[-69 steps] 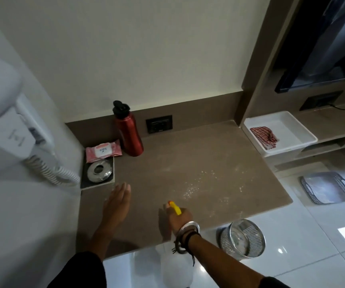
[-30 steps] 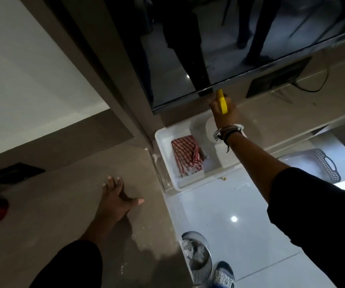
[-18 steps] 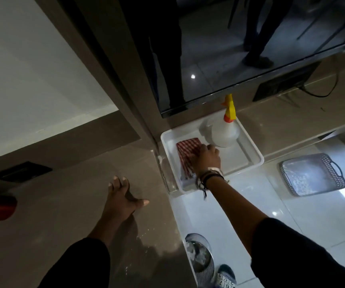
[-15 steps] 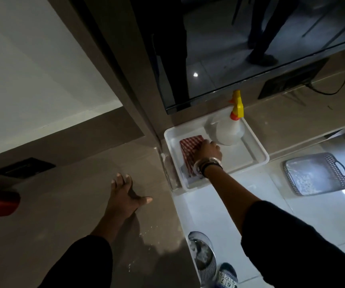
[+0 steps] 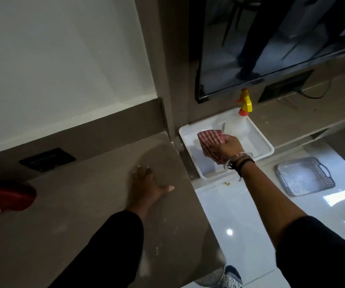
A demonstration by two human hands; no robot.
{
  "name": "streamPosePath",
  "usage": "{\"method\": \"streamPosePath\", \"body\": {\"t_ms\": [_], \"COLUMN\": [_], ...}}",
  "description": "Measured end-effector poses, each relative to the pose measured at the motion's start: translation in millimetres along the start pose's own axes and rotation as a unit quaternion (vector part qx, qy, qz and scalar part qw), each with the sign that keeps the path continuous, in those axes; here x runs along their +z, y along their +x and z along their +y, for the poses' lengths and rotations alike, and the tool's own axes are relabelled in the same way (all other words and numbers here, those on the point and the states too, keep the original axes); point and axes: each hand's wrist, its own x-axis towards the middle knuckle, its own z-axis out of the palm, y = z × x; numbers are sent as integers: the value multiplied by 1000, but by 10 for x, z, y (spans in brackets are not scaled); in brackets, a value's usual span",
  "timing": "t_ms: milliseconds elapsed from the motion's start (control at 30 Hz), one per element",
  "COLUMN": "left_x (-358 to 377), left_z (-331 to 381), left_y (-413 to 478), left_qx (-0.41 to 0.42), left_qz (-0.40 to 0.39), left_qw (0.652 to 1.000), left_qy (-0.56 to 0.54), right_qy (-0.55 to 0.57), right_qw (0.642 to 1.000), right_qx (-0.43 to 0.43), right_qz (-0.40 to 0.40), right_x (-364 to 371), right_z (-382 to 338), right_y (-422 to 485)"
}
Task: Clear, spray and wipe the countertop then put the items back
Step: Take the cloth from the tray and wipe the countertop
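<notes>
right hand (image 5: 227,145) is over the tray (image 5: 261,140), fingers curled tight around the cloth (image 5: 210,138) — a soft red-and-white checked rag, bunched, one end trailing below the wrist. it hangs just above the tray floor; whether its low corner touches the plastic i cannot tell. the tray is white, rectangular, smooth, with rounded corners and a raised rim, sitting on the low shelf beside the counter (image 5: 80,204). in its far corner stands the sprayer (image 5: 237,123), upright, a translucent rounded bottle with a yellow and orange trigger head. left hand (image 5: 146,186) lies flat on the counter, palm down, fingers spread, gripping nothing — the top is matte brown stone, speckled with pale droplets near the front edge. a glossy red bottle (image 5: 7,196) pokes in at the left edge.
</notes>
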Motion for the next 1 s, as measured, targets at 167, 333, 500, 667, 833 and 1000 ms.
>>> {"method": "streamPosePath", "body": {"t_ms": [167,333,500,667,833,1000], "left_x": [-250,-662,-821,-662,-300,-244], "left_z": [-206,-1019,-2288,-3611,-4243,-4336], "left_y": [0,-322,-988,-1558,-1797,-1773], "left_qx": [45,102,140,115,108,106], "left_qz": [-94,-30,85,142,168,168], "left_qw": [994,981,976,982,979,979], "left_qy": [29,-161,-147,-47,33,36], "right_qy": [-143,-341,-437,-483,-526,-474], "right_qw": [974,915,891,863,823,866], "right_qx": [-79,-114,-108,-147,-212,-143], "right_qz": [155,185,68,17,-43,73], "right_x": [222,1325,1978,1603,1603,1914], "right_z": [146,330,399,662,1007,994], "right_y": [-1408,-2672,-3146,-2902,-2629,-2547]}}
